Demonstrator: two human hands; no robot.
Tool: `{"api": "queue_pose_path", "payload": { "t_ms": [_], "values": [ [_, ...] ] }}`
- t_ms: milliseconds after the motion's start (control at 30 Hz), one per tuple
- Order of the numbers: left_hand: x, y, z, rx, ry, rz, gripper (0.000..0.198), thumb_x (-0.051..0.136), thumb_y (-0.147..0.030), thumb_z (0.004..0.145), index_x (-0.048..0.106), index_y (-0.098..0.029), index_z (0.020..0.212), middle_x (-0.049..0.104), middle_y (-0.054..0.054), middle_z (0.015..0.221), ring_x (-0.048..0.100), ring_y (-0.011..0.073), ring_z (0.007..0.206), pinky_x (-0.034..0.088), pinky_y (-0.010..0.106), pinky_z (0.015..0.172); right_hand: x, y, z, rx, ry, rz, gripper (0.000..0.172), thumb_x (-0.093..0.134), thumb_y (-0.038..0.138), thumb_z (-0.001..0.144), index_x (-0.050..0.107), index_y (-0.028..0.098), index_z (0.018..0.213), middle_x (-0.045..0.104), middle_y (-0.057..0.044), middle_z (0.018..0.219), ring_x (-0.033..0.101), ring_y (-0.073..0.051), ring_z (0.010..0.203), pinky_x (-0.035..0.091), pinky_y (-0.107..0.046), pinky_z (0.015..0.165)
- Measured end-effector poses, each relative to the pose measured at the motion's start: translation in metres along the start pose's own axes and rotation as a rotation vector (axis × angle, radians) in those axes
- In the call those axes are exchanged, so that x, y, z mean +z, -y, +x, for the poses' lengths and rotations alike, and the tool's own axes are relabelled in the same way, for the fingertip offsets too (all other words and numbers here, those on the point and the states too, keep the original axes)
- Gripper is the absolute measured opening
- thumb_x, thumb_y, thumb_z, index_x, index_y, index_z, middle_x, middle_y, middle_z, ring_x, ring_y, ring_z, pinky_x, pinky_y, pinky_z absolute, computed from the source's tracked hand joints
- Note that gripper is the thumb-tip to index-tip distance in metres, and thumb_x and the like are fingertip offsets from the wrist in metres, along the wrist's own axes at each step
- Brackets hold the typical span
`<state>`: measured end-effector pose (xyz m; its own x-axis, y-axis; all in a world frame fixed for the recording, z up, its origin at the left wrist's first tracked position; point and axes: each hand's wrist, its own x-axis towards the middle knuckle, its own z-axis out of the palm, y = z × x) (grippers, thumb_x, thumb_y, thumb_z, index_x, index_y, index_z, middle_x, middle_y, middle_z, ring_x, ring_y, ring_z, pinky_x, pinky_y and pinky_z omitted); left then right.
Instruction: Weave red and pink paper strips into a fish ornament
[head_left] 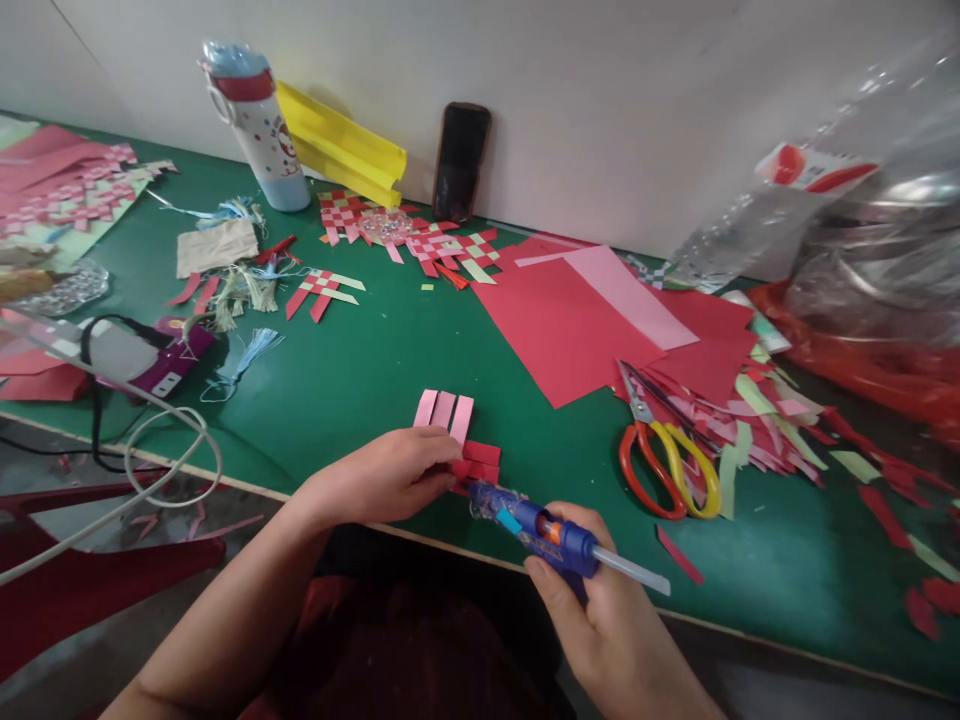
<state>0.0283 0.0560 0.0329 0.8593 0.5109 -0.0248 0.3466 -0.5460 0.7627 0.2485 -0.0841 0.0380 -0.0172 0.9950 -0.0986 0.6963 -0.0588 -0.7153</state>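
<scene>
My right hand [592,600] is wrapped round a blue hot glue gun [559,540], with a translucent glue stick [634,570] sticking out of its back end. The gun's nozzle points left, at a small piece of woven paper strips [480,458] near the table's front edge. Pink strips stand up at its back and red strips extend to its right. My left hand [397,470] has its fingers closed on this piece from the left, hiding part of it. Whether the nozzle touches the paper cannot be seen.
Orange-and-yellow-handled scissors [667,465] lie right, beside red paper sheets [570,330] and paper scraps. Behind are a phone [461,160], a bottle [259,130] and folded yellow paper [341,145]. Tassels [247,360], a purple power strip [176,360] and a white cord [172,460] are left.
</scene>
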Motion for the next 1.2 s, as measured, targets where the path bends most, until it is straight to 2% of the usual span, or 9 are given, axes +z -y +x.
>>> {"api": "queue_pose_path", "payload": {
  "t_ms": [167,433,633,800,1067,1133,1200],
  "values": [
    [0.0,0.0,0.0,0.01,-0.001,-0.003,0.015,0.044,-0.017,0.095,0.059,-0.018,0.098,0.062,0.005,0.096,0.059,0.017,0.089,0.045,0.028,0.081,-0.002,0.0,0.001,-0.037,-0.065,-0.008,0.024,0.045,0.037,0.095,0.051,0.022,0.112,0.065,-0.005,0.093,0.066,-0.017,0.077,0.055,-0.024,0.07],
    [0.001,-0.001,0.0,-0.004,-0.003,0.015,0.015,0.044,-0.019,0.096,0.059,-0.019,0.1,0.062,0.005,0.097,0.059,0.0168,0.09,0.045,0.028,0.081,-0.002,0.0,0.002,-0.105,-0.069,-0.039,0.02,0.044,0.032,0.095,0.05,0.022,0.111,0.065,-0.004,0.093,0.066,-0.015,0.074,0.055,-0.023,0.069],
    [0.001,-0.001,0.001,0.007,-0.018,0.019,0.014,0.045,-0.017,0.095,0.059,-0.018,0.096,0.063,0.004,0.096,0.058,0.0166,0.09,0.045,0.028,0.082,-0.006,0.0,0.002,-0.094,-0.066,-0.038,0.018,0.045,0.033,0.094,0.05,0.024,0.109,0.064,-0.002,0.089,0.065,-0.015,0.073,0.055,-0.023,0.068],
    [0.003,0.001,0.0,0.008,-0.011,0.043,0.013,0.045,-0.017,0.095,0.058,-0.017,0.091,0.062,0.004,0.094,0.057,0.0161,0.088,0.044,0.028,0.08,-0.014,-0.002,-0.008,-0.073,-0.079,-0.027,0.02,0.044,0.033,0.096,0.049,0.024,0.113,0.064,-0.003,0.089,0.064,-0.015,0.069,0.054,-0.023,0.061],
    [0.003,0.001,0.0,0.008,-0.021,0.044,0.014,0.045,-0.018,0.095,0.058,-0.018,0.093,0.063,0.004,0.096,0.058,0.0164,0.09,0.044,0.028,0.082,-0.003,-0.003,-0.007,-0.063,-0.049,0.001,0.023,0.045,0.035,0.095,0.048,0.023,0.115,0.065,-0.003,0.092,0.066,-0.015,0.073,0.055,-0.022,0.066],
    [0.002,0.0,0.0,0.006,-0.015,0.038,0.014,0.044,-0.018,0.095,0.058,-0.018,0.094,0.063,0.005,0.097,0.058,0.0169,0.091,0.044,0.028,0.083,-0.005,-0.005,-0.006,-0.066,-0.071,-0.022,0.023,0.045,0.036,0.095,0.049,0.023,0.113,0.066,-0.004,0.091,0.066,-0.015,0.074,0.055,-0.023,0.066],
    [0.002,0.0,0.0,-0.005,-0.01,0.04,0.014,0.044,-0.018,0.095,0.058,-0.018,0.093,0.063,0.005,0.095,0.058,0.0172,0.089,0.044,0.028,0.081,-0.013,-0.008,-0.007,-0.067,-0.15,-0.077,0.024,0.045,0.038,0.095,0.051,0.023,0.111,0.066,-0.004,0.089,0.067,-0.017,0.073,0.056,-0.025,0.064]
  ]
}}
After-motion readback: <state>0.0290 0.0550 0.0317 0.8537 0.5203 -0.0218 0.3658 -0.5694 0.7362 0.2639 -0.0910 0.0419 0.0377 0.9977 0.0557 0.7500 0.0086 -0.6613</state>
